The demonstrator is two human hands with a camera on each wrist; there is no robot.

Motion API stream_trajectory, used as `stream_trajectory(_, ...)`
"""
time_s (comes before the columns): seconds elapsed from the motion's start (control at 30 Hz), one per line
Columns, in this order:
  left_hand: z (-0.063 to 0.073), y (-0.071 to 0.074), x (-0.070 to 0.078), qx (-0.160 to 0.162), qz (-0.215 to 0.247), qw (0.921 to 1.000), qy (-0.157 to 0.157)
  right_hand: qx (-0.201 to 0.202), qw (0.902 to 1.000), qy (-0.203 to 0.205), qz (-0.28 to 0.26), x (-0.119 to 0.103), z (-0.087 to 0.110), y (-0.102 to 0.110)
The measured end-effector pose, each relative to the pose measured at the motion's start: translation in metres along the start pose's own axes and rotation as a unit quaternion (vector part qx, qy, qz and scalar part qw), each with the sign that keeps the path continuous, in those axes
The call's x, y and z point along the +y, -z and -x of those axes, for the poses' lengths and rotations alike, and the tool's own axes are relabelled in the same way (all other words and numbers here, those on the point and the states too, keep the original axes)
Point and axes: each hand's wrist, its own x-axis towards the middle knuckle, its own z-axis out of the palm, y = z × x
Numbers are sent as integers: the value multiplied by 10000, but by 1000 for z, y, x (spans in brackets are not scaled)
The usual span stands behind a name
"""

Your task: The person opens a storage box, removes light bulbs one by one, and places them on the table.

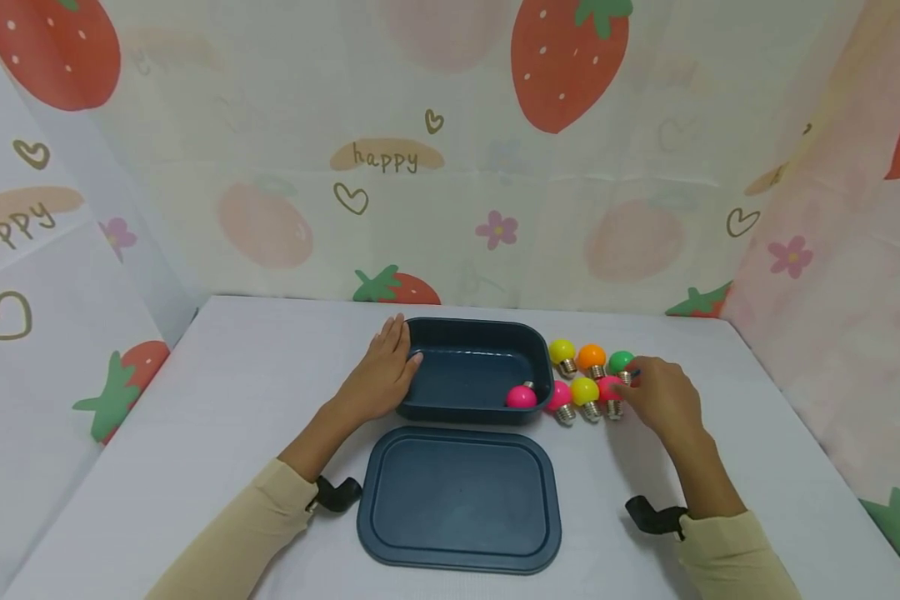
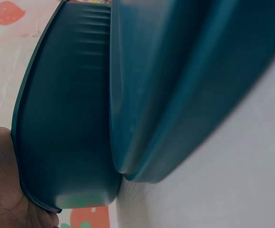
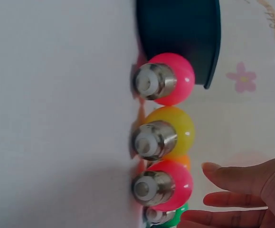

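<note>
A dark blue rectangular box (image 1: 457,413) has one pink light bulb (image 1: 521,397) inside, at its front right. My left hand (image 1: 378,367) rests against the box's left end, fingers fairly straight, thumb at the rim. Right of the box lie two rows of bulbs. Behind are a yellow bulb (image 1: 562,350), an orange bulb (image 1: 591,357) and a green bulb (image 1: 620,362); in front, a pink bulb (image 3: 177,78), a yellow bulb (image 3: 177,128) and another pink bulb (image 3: 177,185). Beside the rightmost bulbs, my right hand (image 1: 663,396) has its thumb and fingers extended and apart, gripping nothing.
A dark blue lid (image 1: 461,500) lies flat on the white table (image 1: 285,333) in front of the box. Patterned cloth (image 1: 307,83) with strawberries stands behind and at both sides. A black wrist mount (image 1: 337,495) juts from each sleeve.
</note>
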Motion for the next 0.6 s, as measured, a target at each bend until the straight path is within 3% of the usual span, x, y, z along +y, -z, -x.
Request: stream_trajectory(0.6,1,1,1,85,11,9999,-76,511,9967,629,-7,-25,11,-1)
